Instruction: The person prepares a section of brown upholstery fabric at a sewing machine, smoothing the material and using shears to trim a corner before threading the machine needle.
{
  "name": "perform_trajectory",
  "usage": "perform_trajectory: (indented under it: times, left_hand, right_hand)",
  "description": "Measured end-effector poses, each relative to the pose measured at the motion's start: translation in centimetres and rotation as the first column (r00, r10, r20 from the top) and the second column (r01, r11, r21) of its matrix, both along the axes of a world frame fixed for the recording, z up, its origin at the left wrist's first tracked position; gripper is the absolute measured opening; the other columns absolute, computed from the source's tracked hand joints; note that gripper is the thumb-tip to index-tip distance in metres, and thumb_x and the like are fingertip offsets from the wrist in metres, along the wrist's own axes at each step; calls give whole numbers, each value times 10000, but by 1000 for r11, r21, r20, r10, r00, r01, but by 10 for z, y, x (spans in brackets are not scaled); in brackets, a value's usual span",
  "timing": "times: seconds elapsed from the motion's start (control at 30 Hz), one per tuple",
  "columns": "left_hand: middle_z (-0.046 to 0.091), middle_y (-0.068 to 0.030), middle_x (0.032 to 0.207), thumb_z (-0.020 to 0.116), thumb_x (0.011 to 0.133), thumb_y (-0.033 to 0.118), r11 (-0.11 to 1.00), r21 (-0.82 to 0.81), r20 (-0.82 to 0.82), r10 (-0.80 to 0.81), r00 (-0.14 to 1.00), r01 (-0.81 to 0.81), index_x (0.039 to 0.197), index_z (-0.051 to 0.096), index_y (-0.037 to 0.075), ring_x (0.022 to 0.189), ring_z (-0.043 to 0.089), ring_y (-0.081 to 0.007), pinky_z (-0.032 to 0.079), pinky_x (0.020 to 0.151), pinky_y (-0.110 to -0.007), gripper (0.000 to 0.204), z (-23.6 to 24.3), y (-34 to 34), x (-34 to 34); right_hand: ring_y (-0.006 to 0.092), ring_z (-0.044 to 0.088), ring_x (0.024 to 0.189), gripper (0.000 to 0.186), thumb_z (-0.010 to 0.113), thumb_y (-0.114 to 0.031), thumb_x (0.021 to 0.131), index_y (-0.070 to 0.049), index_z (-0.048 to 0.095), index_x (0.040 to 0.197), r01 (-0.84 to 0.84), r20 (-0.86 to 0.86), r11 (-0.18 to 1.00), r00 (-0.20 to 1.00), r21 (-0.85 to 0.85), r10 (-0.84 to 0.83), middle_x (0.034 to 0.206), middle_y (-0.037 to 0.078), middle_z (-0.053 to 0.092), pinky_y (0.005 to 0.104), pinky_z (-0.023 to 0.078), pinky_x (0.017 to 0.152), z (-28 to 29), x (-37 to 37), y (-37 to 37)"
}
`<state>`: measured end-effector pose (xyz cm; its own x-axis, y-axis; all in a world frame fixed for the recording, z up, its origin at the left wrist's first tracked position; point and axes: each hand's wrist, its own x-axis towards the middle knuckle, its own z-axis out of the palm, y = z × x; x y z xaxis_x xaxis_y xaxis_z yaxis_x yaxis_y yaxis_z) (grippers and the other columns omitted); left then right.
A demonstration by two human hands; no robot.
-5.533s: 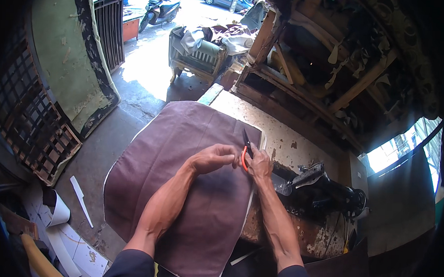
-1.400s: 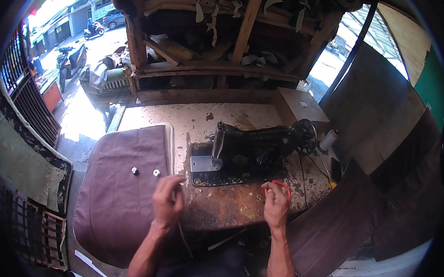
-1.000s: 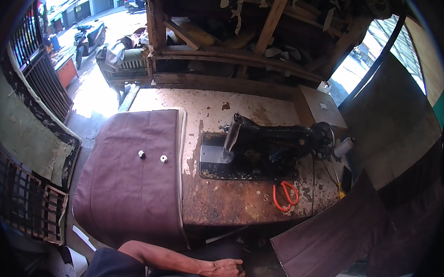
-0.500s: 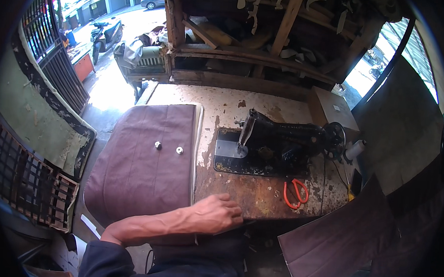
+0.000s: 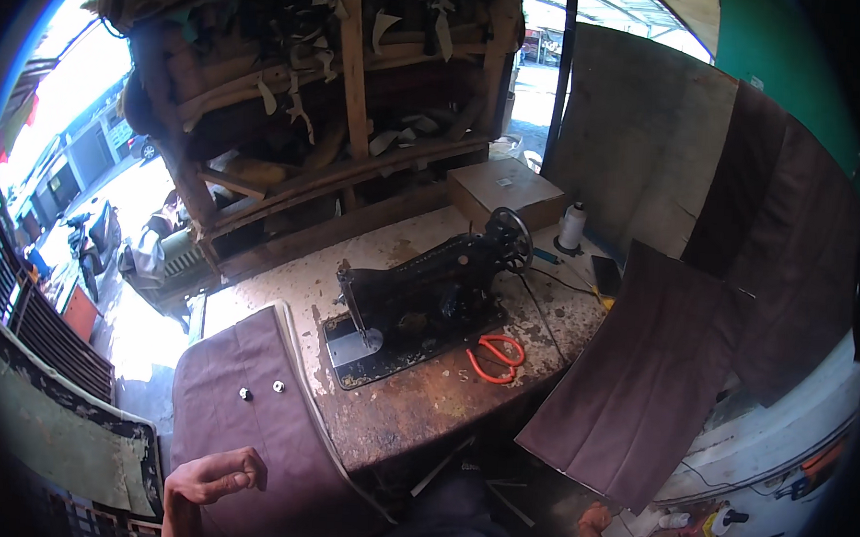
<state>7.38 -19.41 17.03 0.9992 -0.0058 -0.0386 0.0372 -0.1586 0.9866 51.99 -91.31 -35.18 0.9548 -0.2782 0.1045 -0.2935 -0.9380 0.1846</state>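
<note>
On the worn surface, scissors now lie released, out of use. The left hand, fingers curled together, hangs over brown cloth; the right hand is beside hanging cloth, its grip unclear.

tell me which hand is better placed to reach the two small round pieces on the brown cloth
Likely the left hand: it is over the brown cloth, close to the small round pieces. The right hand is farther off, near the lower edge of the hanging brown panel.
</note>
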Motion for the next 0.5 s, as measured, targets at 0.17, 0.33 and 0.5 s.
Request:
perform_trajectory:
  times: [0.17, 0.33, 0.5]
  left_hand:
    - [670, -140, 1103, 545, 1093, 174, 924, 86, -148, 382, 912, -373, 1085, 609, -5, 1061, 651, -249, 497, 914, -397, 191, 29, -35, 11]
    - [570, -166, 1013, 611, 900, 29, 453, 881, -10, 312, 950, -140, 985, 599, 41, 969, 590, -390, 483, 852, -461, 87, 25, -73, 81]
    - [569, -156, 1063, 626, 897, 47, 408, 911, 30, 78, 997, -59, 980, 626, 56, 1050, 564, -372, 476, 922, -449, 84, 31, -107, 155]
  right_hand:
    - [318, 683, 1214, 410, 706, -349, 880, -170, 742, 1247, -376, -652, 925, 714, -49, 256, 1316, 148, 710, 440, 543, 1019, 41, -49, 175]
    - [345, 637, 1281, 445, 663, -329, 996, -141, 656, 1399, -302, -56, 142, 275, 943, 960, 1289, 171, 709, 421, 513, 1076, 284, -98, 340]
    - [346, 676, 1196, 754, 754, -363, 968, -83, 416, 1581, -207, 679, -649, 148, 732, 719, 1261, 211, 685, 412, 536, 1013, 413, -162, 455]
